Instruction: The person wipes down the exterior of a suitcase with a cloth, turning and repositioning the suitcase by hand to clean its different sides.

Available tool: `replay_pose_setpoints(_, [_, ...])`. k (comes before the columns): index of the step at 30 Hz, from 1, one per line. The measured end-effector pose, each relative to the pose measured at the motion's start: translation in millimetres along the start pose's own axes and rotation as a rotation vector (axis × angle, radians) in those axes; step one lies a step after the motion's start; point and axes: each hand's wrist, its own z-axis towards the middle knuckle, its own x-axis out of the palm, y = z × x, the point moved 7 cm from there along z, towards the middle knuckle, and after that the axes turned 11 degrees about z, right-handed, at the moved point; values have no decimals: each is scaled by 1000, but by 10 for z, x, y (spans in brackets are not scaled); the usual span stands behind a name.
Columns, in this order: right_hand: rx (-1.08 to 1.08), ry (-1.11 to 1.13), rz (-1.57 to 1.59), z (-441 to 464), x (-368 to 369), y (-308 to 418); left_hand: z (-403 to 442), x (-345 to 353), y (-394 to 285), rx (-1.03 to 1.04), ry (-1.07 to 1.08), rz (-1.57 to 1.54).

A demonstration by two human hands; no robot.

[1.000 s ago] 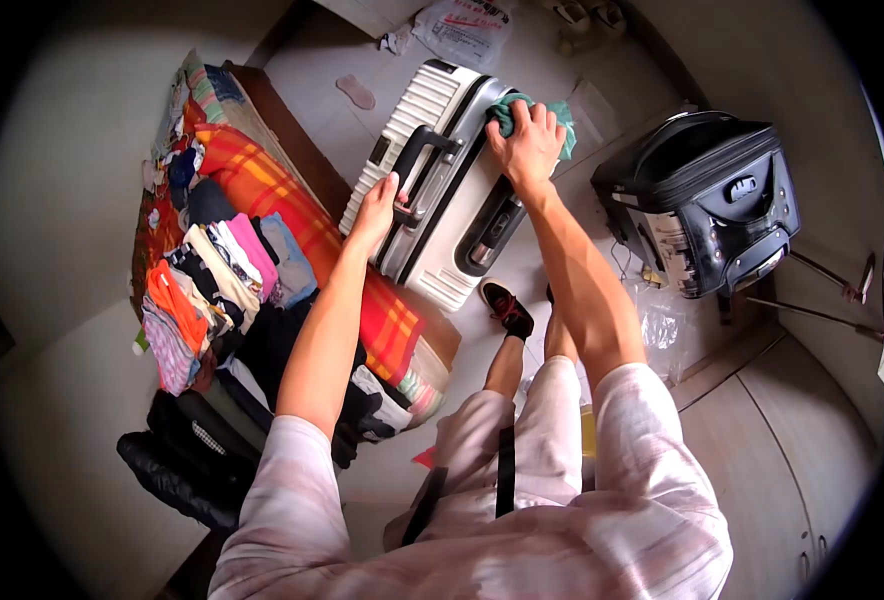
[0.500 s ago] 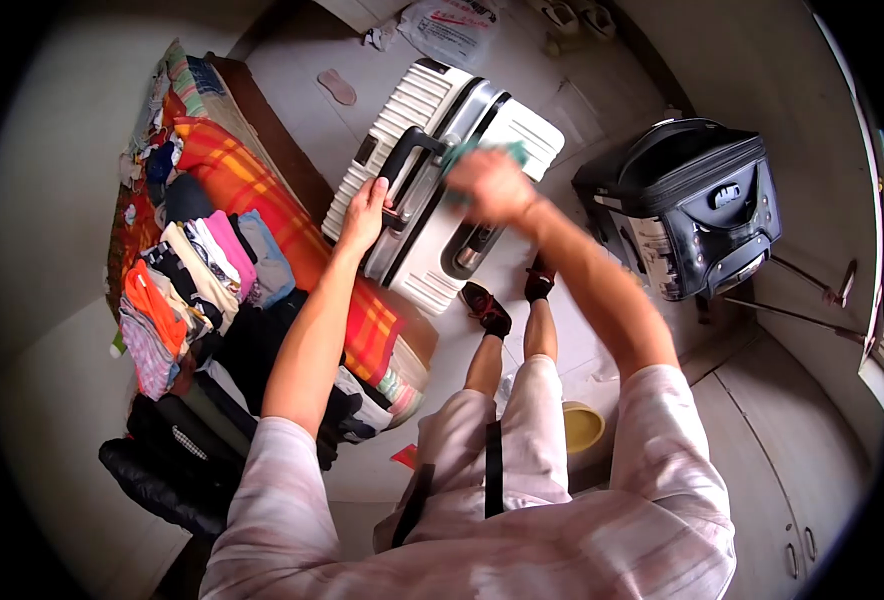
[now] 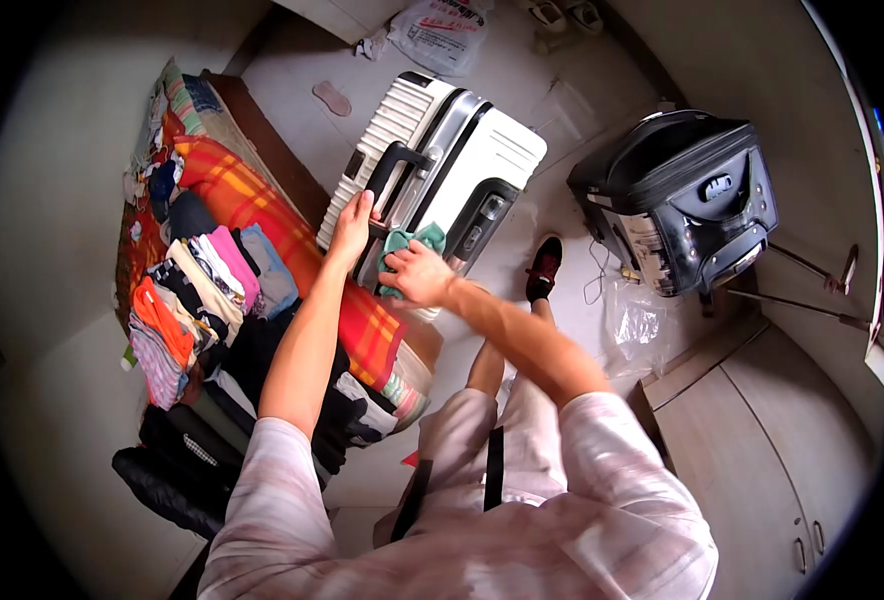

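Observation:
A white ribbed suitcase [image 3: 497, 140] with a silver frame stands tilted in front of me. My left hand [image 3: 352, 230] is closed at the lower end of its black carry handle [image 3: 386, 168]. My right hand [image 3: 417, 275] grips a green cloth [image 3: 428, 236] and presses it against the suitcase's near end, close to my left hand. Part of that near end is hidden behind the right hand and cloth. Further along the white shell is a dark recessed panel [image 3: 484, 212].
Folded clothes [image 3: 197, 275] and an orange plaid blanket [image 3: 262, 200] lie on the bed at left. A black suitcase [image 3: 687, 200] stands at right, with a clear plastic bag [image 3: 634, 322] beside it. A printed plastic bag [image 3: 442, 35] and an insole [image 3: 332, 98] are on the floor beyond.
My right hand has carried the cloth from the suitcase's far part down toward its near end. The suitcase appears slightly lower and turned in view. My left hand stays at the handle.

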Motion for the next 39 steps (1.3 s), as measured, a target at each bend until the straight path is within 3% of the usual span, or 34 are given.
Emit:
replay_pose_setpoints(1, [-87,58,-15,-27,-140,-110,28,8,25,25,-3,31])
replay_pose_setpoints(2, [-44,36,-108,-30,-516,-250,48,20,9,19,9,-3])
replay_pose_setpoints(4, [43,-277,-233,-125,-1268,-864,11,43,-34,-24,34,-94])
replay_pose_setpoints(5, [250,-239,-109,-160,-1674,-1230,6,35,-39,-26,29,-87])
replay_pose_setpoints(7, [471,-417,-204,-388,-2164,-1547,10,45,-11,-32,26,-71])
replay_pose_setpoints(11, [525,-687,-196,-561,-1713,-1149,-36,31,-40,-81,12,-54])
replay_pose_setpoints(14, [345,-555,-110,-471,-1057,-580,-65,-1,-49,-76,7,-57])
replay_pose_setpoints(15, [274,-388,-40,-422,-911,-497,-65,21,-45,-82,15,-74])
replay_pose_setpoints(17, [107,-320,-62,-432,-1022,-610,-64,41,-30,-72,25,-82])
replay_pose_setpoints(19, [62,-509,-72,-500,-1565,-866,-52,38,-28,-46,29,-81])
replay_pose_setpoints(20, [127,-628,-149,-547,-1784,-1055,-59,43,-47,-50,24,-80])
replay_pose_setpoints(21, [354,-669,-189,-608,-1883,-1380,-55,45,-58,-54,23,-80])
replay_pose_setpoints(23, [543,-923,-254,-629,-2089,-1470,-11,41,-32,-67,9,-68])
replay_pose_setpoints(25, [697,-1002,-336,-483,-2083,-1422,31,36,-54,-71,-9,-62])
replay_pose_setpoints(27, [673,-944,-315,-346,-1887,-1259,16,12,-58,-94,-26,-55])
replay_pose_setpoints(29, [564,-604,-193,-166,-1504,-1000,-3,-6,-69,-92,-30,-63])
replay_pose_setpoints(31, [397,-409,-141,-164,-1184,-848,-8,-33,-67,-45,-44,-9])
replay_pose_setpoints(33, [343,-440,-137,-349,-1347,-860,31,19,111,-44,10,-46])
replay_pose_setpoints(37, [633,-642,-245,-913,-1826,-1213,42,0,15,22,-58,25])
replay_pose_setpoints(39, [581,-582,-234,-861,-1830,-1232,-7,17,-53,3,-28,33])
